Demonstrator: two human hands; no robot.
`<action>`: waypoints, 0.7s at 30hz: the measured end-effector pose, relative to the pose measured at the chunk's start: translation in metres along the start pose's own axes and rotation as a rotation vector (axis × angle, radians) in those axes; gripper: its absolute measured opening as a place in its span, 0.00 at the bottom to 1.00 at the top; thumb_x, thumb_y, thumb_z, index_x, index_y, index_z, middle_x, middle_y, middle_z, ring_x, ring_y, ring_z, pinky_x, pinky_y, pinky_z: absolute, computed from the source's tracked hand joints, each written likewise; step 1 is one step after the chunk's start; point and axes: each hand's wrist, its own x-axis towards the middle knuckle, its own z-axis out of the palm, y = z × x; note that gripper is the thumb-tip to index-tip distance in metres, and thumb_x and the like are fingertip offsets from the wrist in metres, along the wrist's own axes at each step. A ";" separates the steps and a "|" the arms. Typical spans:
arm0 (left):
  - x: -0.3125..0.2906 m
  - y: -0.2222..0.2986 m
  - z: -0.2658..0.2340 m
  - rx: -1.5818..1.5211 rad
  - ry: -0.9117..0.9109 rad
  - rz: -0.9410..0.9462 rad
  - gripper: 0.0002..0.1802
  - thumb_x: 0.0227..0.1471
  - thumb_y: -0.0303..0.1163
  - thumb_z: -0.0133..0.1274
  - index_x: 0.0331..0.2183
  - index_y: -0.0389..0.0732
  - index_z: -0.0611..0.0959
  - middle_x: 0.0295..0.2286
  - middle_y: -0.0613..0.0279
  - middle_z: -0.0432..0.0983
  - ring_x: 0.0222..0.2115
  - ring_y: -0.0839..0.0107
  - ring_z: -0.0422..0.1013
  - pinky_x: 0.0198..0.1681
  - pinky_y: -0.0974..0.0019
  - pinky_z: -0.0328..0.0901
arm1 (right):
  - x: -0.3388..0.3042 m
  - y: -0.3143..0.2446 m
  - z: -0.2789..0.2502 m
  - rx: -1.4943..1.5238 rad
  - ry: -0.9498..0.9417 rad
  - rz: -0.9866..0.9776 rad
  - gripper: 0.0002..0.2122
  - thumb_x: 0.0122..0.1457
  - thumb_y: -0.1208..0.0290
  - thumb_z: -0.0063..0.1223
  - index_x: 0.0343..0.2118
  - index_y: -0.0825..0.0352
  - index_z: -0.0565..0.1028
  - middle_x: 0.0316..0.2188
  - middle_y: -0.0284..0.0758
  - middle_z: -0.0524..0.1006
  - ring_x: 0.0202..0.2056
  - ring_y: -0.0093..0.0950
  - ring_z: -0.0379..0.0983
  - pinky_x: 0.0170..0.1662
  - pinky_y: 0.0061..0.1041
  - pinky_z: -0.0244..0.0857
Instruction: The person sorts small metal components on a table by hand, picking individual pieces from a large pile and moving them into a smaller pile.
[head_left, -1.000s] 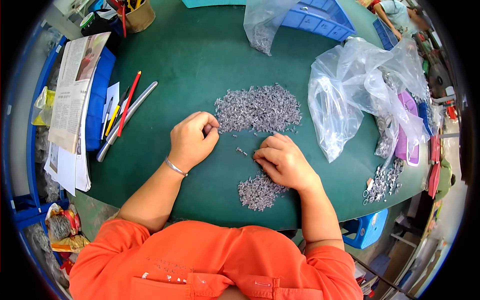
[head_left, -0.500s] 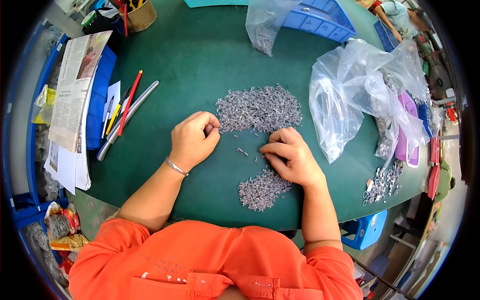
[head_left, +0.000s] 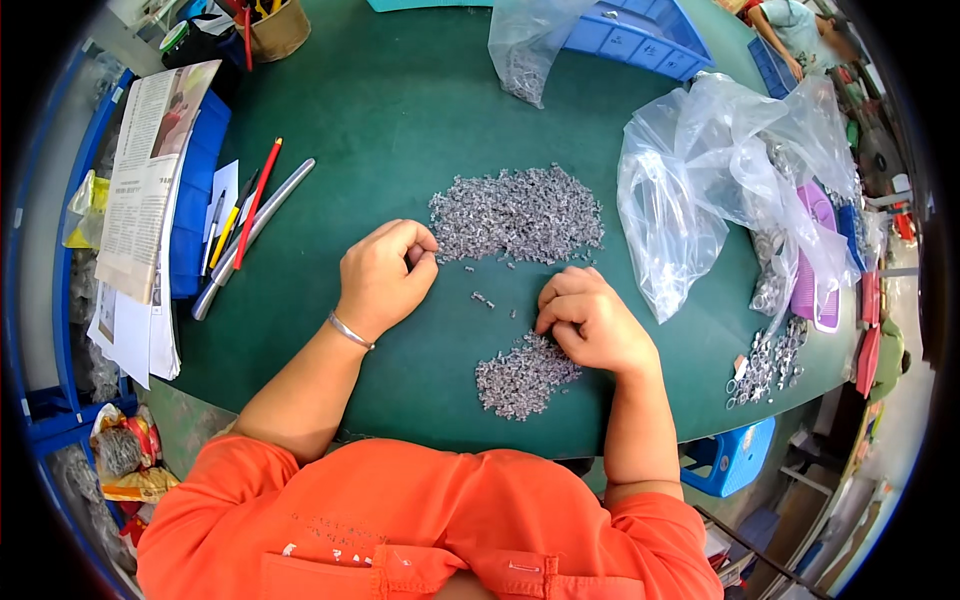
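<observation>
A large heap of tiny grey metal-looking parts [head_left: 518,215] lies on the green table. My left hand [head_left: 388,275] rests at its left edge, thumb and index finger pinched together; whatever is between them is too small to make out. Nearer to me is a smaller heap of the same kind of parts [head_left: 525,378]. Just above its upper right side is my right hand [head_left: 597,318], fingers curled in and fingertips close to the heap; anything in them is hidden. Between the two heaps lie a few loose parts [head_left: 483,300].
Clear plastic bags [head_left: 670,210] lie to the right, beside a purple basket [head_left: 803,290] and a scatter of metal rings [head_left: 765,368]. A blue bin [head_left: 640,45] stands at the back. Pens and a red pencil [head_left: 258,205] lie left, next to a newspaper [head_left: 140,190].
My right hand has shifted slightly right and down, and its fingers have curled in more. A loose part beside it is no longer visible. My left hand stays nearly still.
</observation>
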 end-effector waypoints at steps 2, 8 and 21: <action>0.000 0.000 0.001 0.004 0.004 0.005 0.03 0.44 0.25 0.58 0.27 0.43 0.82 0.23 0.65 0.78 0.23 0.67 0.75 0.28 0.65 0.69 | 0.006 -0.007 0.007 0.031 0.118 0.002 0.13 0.41 0.88 0.50 0.28 0.66 0.81 0.31 0.34 0.76 0.36 0.37 0.71 0.44 0.33 0.66; 0.000 0.000 -0.001 0.010 -0.006 0.026 0.04 0.46 0.22 0.59 0.30 0.39 0.83 0.24 0.65 0.77 0.21 0.77 0.72 0.26 0.72 0.66 | 0.010 -0.005 0.014 0.137 0.109 -0.112 0.11 0.41 0.86 0.52 0.26 0.65 0.80 0.30 0.33 0.77 0.34 0.37 0.71 0.41 0.33 0.68; -0.001 -0.001 -0.001 0.007 0.024 0.034 0.04 0.45 0.22 0.59 0.29 0.40 0.83 0.23 0.64 0.76 0.20 0.75 0.72 0.26 0.70 0.66 | 0.028 -0.013 0.031 -0.028 0.390 -0.046 0.06 0.51 0.81 0.62 0.32 0.69 0.80 0.33 0.37 0.77 0.36 0.39 0.73 0.41 0.36 0.69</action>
